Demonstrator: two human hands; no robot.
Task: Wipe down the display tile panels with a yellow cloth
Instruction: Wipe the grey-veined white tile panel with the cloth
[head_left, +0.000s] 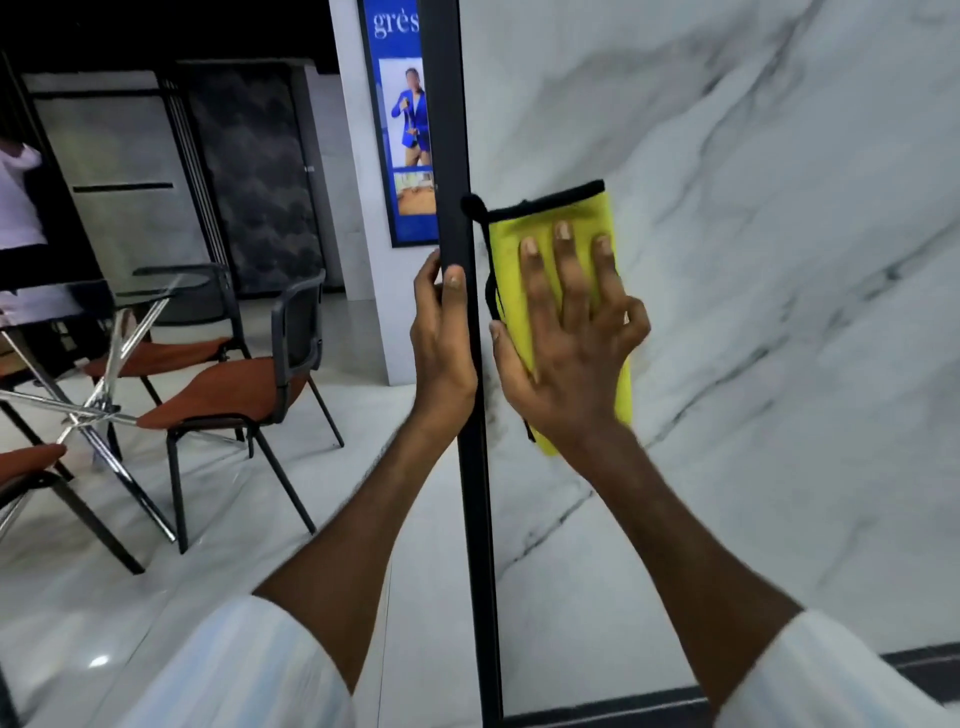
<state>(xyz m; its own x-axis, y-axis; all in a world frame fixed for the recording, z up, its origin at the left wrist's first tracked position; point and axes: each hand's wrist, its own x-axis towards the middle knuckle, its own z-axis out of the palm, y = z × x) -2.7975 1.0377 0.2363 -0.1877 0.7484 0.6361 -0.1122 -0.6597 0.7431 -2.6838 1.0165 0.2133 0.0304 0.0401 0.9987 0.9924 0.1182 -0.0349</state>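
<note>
A tall white marble-look tile panel (753, 312) in a black frame (457, 156) fills the right side of the view. A yellow cloth (571, 218) with black edging lies flat against the panel near its left edge. My right hand (569, 338) presses the cloth to the tile with straight, spread fingers. My left hand (441, 332) grips the black frame's left upright, thumb on the front face and fingers wrapped behind it.
Two chairs with orange seats (234, 384) and a glass table on chrome legs (104, 395) stand to the left on a glossy pale floor. A blue poster (400, 130) hangs on a white pillar behind the frame. Dark display panels (249, 171) line the back. A person's sleeve shows at far left.
</note>
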